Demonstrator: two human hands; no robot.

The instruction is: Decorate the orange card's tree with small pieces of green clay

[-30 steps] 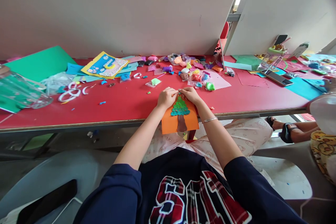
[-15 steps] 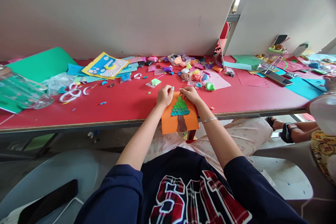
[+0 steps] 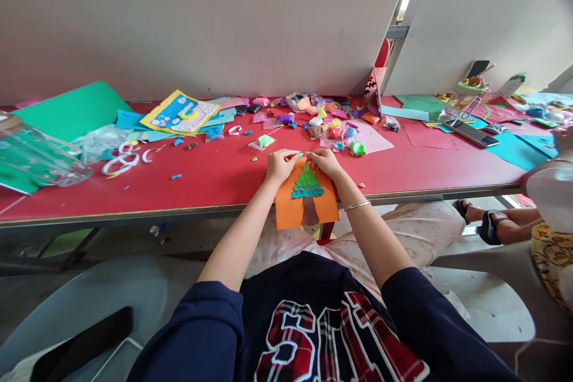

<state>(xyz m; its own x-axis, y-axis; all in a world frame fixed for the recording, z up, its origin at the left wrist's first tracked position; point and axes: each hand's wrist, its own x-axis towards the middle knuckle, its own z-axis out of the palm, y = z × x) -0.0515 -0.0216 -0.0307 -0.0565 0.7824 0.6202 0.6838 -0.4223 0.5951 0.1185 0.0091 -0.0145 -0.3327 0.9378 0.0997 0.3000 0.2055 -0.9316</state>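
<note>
An orange card (image 3: 286, 215) lies at the table's front edge, its lower part jutting over it. On the card is a tree with a brown trunk (image 3: 310, 211) and a crown of small clay discs (image 3: 307, 182), shading from light green at the top to blue-green below. My left hand (image 3: 281, 165) rests at the card's upper left, fingers pinched together and pointing right. My right hand (image 3: 326, 163) is at the upper right, also pinched. Their fingertips meet just above the treetop; whatever is between them is too small to make out.
Beyond my hands lie bags of coloured clay (image 3: 333, 131) and a bag with light green clay (image 3: 263, 141). On the left are a yellow-bordered picture (image 3: 179, 112), white rings (image 3: 120, 163) and a clear jar (image 3: 49, 155). A phone (image 3: 471, 132) lies right, near another person's arm (image 3: 563, 143).
My left hand's fingers have stretched rightward, bringing their tips to my right fingertips above the tree. My right hand and the card have hardly moved.
</note>
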